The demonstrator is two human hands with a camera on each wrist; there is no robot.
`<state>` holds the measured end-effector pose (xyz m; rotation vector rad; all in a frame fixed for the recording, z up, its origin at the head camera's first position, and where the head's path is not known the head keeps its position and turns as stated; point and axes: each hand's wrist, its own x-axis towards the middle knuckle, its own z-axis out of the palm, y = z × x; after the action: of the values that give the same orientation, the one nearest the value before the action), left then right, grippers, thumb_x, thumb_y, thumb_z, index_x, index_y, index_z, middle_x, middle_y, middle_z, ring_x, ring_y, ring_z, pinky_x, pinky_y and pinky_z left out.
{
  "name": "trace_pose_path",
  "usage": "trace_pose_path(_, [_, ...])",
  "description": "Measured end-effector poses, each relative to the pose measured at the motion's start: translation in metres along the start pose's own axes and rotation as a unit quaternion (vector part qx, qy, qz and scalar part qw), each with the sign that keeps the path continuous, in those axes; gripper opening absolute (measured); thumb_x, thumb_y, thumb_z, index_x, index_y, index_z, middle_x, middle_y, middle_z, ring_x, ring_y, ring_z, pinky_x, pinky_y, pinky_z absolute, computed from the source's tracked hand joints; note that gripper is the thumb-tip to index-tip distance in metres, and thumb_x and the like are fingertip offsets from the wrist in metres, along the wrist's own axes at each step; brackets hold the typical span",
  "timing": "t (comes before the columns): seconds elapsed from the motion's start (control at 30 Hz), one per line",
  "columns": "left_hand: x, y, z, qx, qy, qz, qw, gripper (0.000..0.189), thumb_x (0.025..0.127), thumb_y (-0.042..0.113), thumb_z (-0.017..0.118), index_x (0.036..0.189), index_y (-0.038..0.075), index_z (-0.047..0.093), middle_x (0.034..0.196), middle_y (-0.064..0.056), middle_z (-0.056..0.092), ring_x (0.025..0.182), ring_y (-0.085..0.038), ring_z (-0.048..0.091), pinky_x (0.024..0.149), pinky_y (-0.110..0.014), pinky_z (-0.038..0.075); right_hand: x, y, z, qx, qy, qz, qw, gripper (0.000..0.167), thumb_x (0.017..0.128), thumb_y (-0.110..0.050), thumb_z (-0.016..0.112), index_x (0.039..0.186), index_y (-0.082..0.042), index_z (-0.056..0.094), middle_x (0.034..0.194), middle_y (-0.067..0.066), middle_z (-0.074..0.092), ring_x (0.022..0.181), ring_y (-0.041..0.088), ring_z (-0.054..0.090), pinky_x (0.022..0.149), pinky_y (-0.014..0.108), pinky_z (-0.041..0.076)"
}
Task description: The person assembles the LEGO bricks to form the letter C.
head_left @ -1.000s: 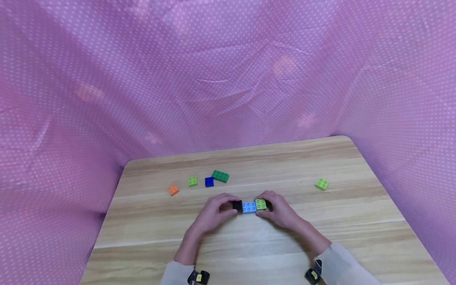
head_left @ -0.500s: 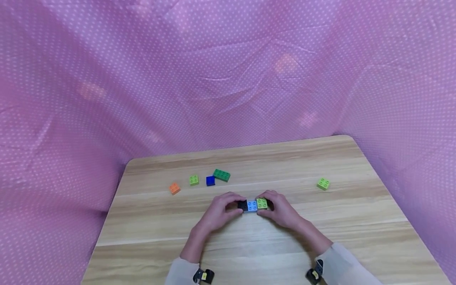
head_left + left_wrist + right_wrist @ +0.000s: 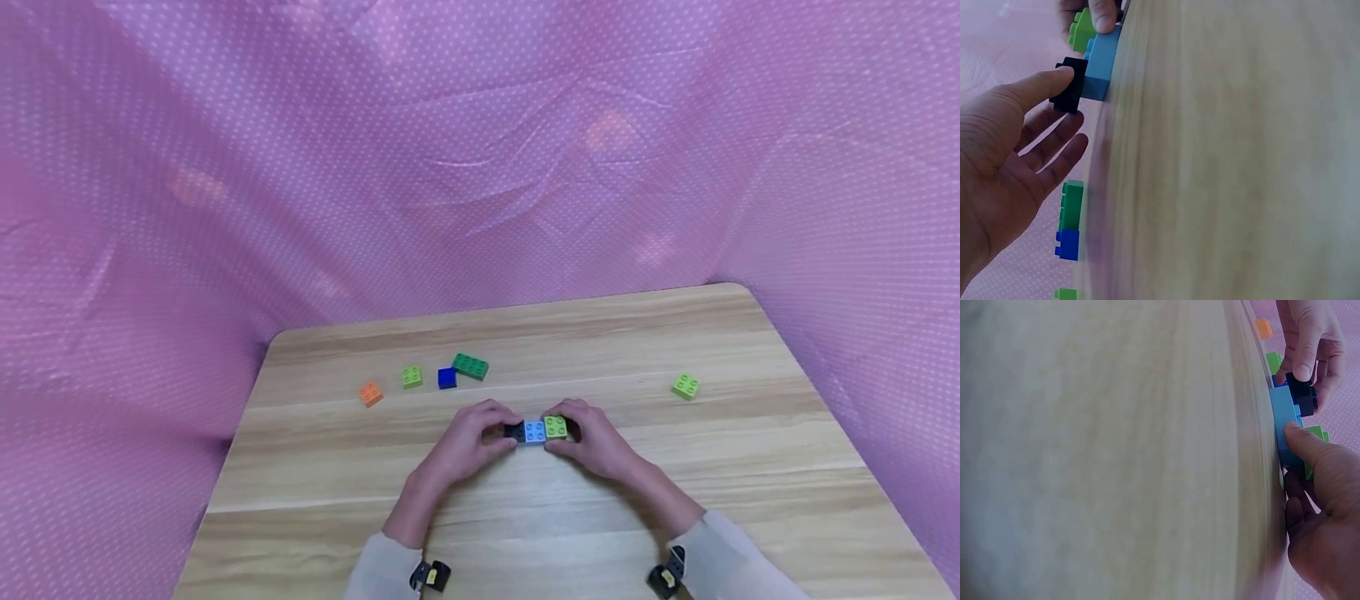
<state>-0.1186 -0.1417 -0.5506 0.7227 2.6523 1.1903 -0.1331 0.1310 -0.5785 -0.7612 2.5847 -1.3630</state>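
Near the middle of the table, a light blue toy building brick (image 3: 535, 432) lies lengthwise, with four-stud bricks over both its ends. My left hand (image 3: 471, 437) pinches the black brick (image 3: 1072, 87) at the left end, thumb on its near side and index finger on its far side. In the left wrist view the black brick sits against the studded side of the light blue one. A lime green brick (image 3: 556, 427) is on the right end. My right hand (image 3: 600, 446) grips the light blue brick there, its thumb (image 3: 1302, 439) pressed on the blue side.
Behind my left hand lie an orange brick (image 3: 371, 394), a second lime brick (image 3: 412, 377), a dark blue brick (image 3: 447, 378) and a long green brick (image 3: 471, 366). Another lime brick (image 3: 686, 386) lies to the right. Pink dotted cloth (image 3: 480, 167) surrounds the wooden table (image 3: 750, 467).
My left hand has moved right with the black brick, from beside the light blue brick's left end to over it, covering some studs. My right hand keeps its grip.
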Motion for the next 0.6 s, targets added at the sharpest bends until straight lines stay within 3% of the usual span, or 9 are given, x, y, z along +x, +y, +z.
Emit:
trace_pose_path(0.17, [-0.002, -0.002, -0.001, 0.007, -0.007, -0.008, 0.9999, 0.042, 0.098, 0.026, 0.078, 0.139, 0.023, 0.069, 0.131, 0.013, 0.066, 0.123, -0.008, 0.061, 0.107, -0.035, 0.054, 0.001, -0.001, 0.001, 0.003, 0.002, 0.001, 1.0, 0.041, 0.087, -0.016, 0.089, 0.125, -0.014, 0.073, 0.118, -0.008, 0.07, 0.11, 0.013, 0.063, 0.099, 0.037, 0.053])
trace_pose_path(0.37, [-0.01, -0.013, -0.014, -0.03, -0.017, -0.041, 0.9986, 0.066, 0.097, 0.031, 0.079, 0.157, 0.028, 0.051, 0.145, 0.01, 0.06, 0.13, -0.012, 0.059, 0.11, -0.04, 0.052, 0.002, -0.003, 0.003, 0.006, 0.007, -0.004, 1.0, 0.041, 0.086, -0.017, 0.089, 0.124, -0.013, 0.073, 0.118, -0.007, 0.071, 0.109, 0.013, 0.064, 0.098, 0.036, 0.054])
trace_pose_path(0.5, [-0.021, -0.027, -0.034, -0.021, 0.035, -0.069, 0.9968, 0.062, 0.099, 0.031, 0.077, 0.156, 0.027, 0.053, 0.15, 0.007, 0.056, 0.14, -0.019, 0.052, 0.118, -0.048, 0.044, 0.003, -0.005, 0.004, -0.001, 0.011, -0.001, 0.9999, 0.041, 0.086, -0.017, 0.089, 0.123, -0.014, 0.073, 0.117, -0.007, 0.071, 0.108, 0.013, 0.064, 0.096, 0.035, 0.054])
trace_pose_path(0.6, [-0.033, -0.041, -0.055, -0.025, 0.087, -0.096, 0.9912, 0.057, 0.1, 0.029, 0.076, 0.152, 0.026, 0.056, 0.151, 0.005, 0.055, 0.14, -0.024, 0.052, 0.117, -0.054, 0.043, 0.004, -0.006, 0.003, -0.003, 0.012, 0.003, 0.9999, 0.04, 0.086, -0.017, 0.089, 0.123, -0.014, 0.073, 0.117, -0.007, 0.071, 0.107, 0.013, 0.064, 0.095, 0.034, 0.054])
